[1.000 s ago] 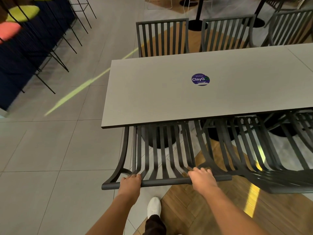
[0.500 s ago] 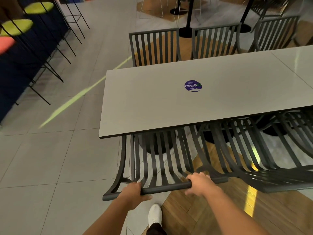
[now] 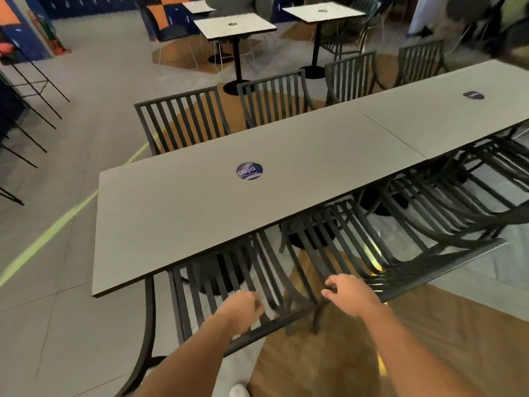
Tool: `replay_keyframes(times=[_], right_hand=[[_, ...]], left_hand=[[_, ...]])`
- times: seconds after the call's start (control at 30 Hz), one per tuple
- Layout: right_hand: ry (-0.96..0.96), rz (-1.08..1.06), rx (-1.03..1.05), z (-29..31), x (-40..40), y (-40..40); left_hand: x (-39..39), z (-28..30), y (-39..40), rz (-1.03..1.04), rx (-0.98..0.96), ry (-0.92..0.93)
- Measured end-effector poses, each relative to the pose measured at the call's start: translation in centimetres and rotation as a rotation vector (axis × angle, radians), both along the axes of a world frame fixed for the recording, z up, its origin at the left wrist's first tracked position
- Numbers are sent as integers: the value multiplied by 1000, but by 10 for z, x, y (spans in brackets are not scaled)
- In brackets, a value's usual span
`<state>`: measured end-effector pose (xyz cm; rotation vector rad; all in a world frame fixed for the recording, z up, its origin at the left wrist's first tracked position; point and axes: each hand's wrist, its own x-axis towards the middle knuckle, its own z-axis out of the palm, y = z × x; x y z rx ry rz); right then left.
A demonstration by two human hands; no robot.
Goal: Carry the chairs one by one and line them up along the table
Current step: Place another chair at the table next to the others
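Head view: dark grey slatted metal chair (image 3: 229, 282) tucked under long grey table (image 3: 257, 179), beside neighbouring grey slatted chairs (image 3: 429, 202). Left hand (image 3: 243, 309) and right hand (image 3: 350, 295) loosely curled, holding nothing. This placement looks done; remaining chairs unseen.

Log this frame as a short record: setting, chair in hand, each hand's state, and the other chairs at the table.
setting: cafe floor, long grey table with a round sticker
near chair: dark slatted chair, pushed under the table edge
left hand: on the chair's top rail, grip unclear
right hand: above the rail, fingers loose, holding nothing
near side: more chairs lined up to the right
far side: row of chairs
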<state>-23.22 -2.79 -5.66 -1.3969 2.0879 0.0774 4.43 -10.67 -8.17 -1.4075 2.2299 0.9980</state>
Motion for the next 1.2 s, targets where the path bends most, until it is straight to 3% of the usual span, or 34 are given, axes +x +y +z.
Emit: replay_keyframes(times=[0.53, 0.83, 1.0, 1.2], right_hand=[[72, -9, 9, 2, -305, 76], [114, 3, 17, -11, -368, 47], [133, 57, 129, -24, -387, 29], [187, 169, 214, -40, -408, 24]], left_hand=[[-304, 13, 83, 108, -46, 157], [-360, 0, 48, 36, -26, 105], [-374, -10, 30, -17, -7, 48], [-393, -10, 36, -98, 118, -110]])
